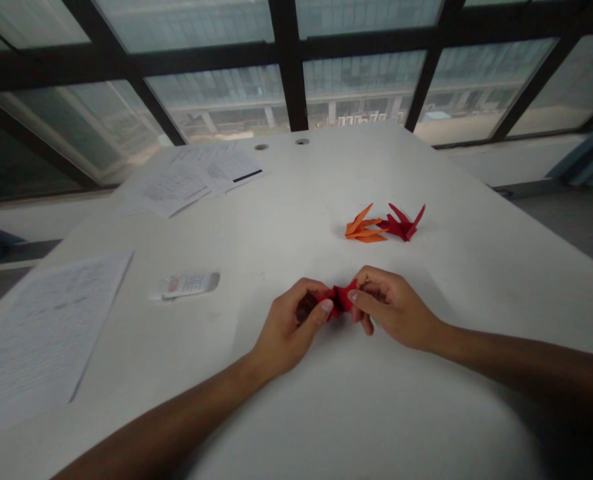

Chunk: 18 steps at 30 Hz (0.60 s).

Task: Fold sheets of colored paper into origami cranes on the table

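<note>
Between my two hands is a small piece of folded red paper, held just over the white table. My left hand pinches its left end between thumb and fingers. Thumb and forefinger of my right hand grip its right side. Parts of the paper are hidden behind my fingers. Beyond my right hand, an orange origami crane lies on the table. A red origami crane is right beside it, partly behind the orange one.
Printed sheets lie at the table's far left, and a stack of written paper is at the near left. A small white packet sits left of my hands. Dark-framed windows stand behind the white table.
</note>
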Each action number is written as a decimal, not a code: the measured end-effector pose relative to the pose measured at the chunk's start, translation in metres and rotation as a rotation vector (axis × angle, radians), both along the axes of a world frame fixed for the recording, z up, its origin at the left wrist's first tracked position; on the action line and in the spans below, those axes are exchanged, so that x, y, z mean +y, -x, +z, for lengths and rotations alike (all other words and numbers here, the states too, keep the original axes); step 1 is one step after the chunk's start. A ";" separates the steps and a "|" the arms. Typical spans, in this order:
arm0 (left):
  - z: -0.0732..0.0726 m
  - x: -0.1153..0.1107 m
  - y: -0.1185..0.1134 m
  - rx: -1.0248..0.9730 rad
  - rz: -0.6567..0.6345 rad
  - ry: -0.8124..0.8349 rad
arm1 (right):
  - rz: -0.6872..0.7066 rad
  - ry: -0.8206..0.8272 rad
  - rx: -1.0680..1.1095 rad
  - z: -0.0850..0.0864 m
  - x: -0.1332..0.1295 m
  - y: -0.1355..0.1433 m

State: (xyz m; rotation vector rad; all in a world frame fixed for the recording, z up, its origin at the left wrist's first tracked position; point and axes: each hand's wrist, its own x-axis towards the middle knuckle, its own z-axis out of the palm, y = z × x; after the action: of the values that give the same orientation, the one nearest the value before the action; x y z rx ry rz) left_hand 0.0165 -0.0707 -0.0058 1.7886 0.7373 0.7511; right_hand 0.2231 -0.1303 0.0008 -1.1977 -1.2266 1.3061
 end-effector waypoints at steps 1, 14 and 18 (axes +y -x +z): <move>-0.001 0.001 0.000 -0.026 0.013 0.023 | -0.021 0.011 0.006 -0.001 0.002 -0.002; -0.003 0.034 0.011 -0.260 0.393 0.079 | -0.243 0.167 0.126 -0.007 0.024 -0.016; 0.000 0.042 0.010 -0.301 0.441 0.101 | -0.273 0.194 0.179 -0.005 0.027 -0.016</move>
State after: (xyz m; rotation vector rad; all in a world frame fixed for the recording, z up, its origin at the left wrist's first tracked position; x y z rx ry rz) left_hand 0.0066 -0.0284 -0.0061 1.3918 0.9572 1.2212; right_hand 0.2390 -0.1036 -0.0041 -1.3037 -0.7914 1.3145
